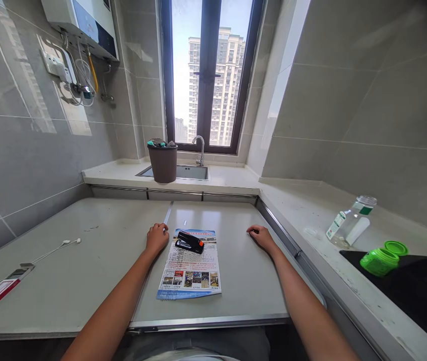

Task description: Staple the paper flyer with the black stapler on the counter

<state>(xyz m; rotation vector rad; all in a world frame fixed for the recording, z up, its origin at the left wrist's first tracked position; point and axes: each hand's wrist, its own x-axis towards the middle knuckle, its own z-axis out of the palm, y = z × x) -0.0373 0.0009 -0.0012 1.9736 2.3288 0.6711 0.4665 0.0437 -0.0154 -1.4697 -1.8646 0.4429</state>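
My left hand (157, 237) rests on the table just left of a printed leaflet (193, 265), its fingers curled in with nothing visible in them. On the leaflet's upper part lies a black stapler (190, 242) with an orange bit at its right end, touched by neither hand. Farther right, apart from the paper, my right hand (260, 235) lies on the tabletop with its fingers bent together; I see nothing in it. A small thin pale strip (185, 222) lies just beyond the leaflet.
White-tipped cords (57, 248) and a red-and-white box (1, 293) lie on the left of the table (96, 235). A brown bin (163, 164) stands by the sink (194, 173). The right counter holds a clear bottle (352, 223) and an open green container (379, 261).
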